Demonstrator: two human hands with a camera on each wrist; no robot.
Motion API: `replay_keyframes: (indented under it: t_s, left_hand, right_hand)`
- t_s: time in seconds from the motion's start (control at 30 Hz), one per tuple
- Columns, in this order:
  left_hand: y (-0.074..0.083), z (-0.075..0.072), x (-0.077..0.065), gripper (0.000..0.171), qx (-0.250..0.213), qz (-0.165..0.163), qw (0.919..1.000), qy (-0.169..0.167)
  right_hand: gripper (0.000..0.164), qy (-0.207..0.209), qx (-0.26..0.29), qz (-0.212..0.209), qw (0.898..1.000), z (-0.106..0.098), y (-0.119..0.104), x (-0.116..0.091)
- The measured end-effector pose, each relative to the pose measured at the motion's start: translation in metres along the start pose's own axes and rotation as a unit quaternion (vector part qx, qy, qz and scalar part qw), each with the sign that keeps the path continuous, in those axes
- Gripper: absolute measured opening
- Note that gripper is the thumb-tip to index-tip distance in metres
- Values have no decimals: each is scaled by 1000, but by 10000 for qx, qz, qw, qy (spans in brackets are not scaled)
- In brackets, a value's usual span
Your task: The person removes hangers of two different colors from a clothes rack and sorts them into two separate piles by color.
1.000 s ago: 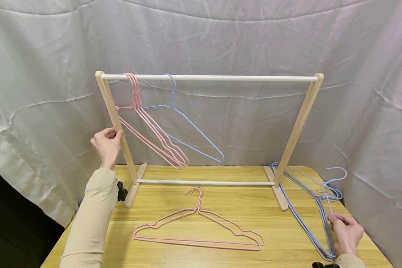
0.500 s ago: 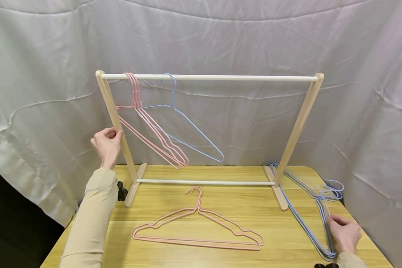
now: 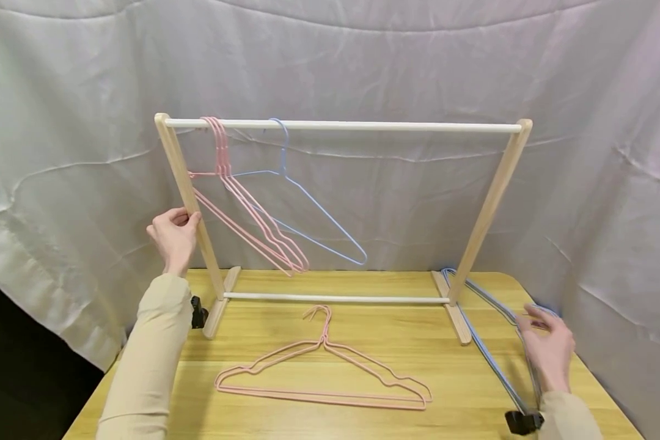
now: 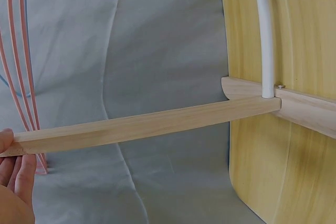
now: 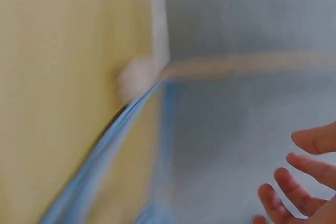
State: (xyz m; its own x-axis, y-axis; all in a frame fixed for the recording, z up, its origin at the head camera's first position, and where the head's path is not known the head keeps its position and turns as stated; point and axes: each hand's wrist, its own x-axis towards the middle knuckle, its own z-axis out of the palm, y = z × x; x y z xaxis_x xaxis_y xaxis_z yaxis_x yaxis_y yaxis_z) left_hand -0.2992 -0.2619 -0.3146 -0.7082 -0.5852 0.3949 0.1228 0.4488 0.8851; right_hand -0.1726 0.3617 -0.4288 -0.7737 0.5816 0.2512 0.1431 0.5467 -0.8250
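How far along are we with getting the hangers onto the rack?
Done: pink hangers and one blue hanger hang on the rail. In hand: left hand grips the rack's post; right hand is open over the blue hanger pile. Left: that pile and the pink hangers on the table.

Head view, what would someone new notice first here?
A wooden rack stands on the table, with pink hangers and one blue hanger hung near its left end. More pink hangers lie flat in front of it. The left hand grips the rack's left post, and the right hand spreads over a pile of blue hangers at the table's right edge.
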Motion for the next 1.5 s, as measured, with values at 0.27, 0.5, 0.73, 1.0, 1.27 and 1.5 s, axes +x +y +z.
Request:
replay_keyframes:
  t_s: [0.27, 0.5, 0.73, 1.0, 1.27, 1.5]
  left_hand:
    - [0, -3, 0, 29, 20, 46, 10000, 9]
    - [1, -2, -2, 30, 14, 29, 10000, -49]
    - [1, -3, -2, 30, 82, 76, 9999, -28]
    - [2, -3, -1, 30, 92, 55, 9999, -52]
    - [2, -3, -1, 30, 87, 65, 9999, -28]
    - [1, -3, -1, 30, 61, 50, 10000, -41]
  right_hand:
    - [29, -1739, 1067, -2923, 9343, 60, -155, -31]
    - [35, -2589, 1121, -3532, 8920, 118, -248, -52]
    - [30, -2518, 1021, -3398, 9004, 152, -282, -59]
    - [11, -2152, 1576, -3002, 9158, 161, -290, -59]
    - [9, -1821, 1953, -2828, 9212, 161, -287, -58]
    - [9, -1577, 2195, -2754, 9226, 156, -287, -55]
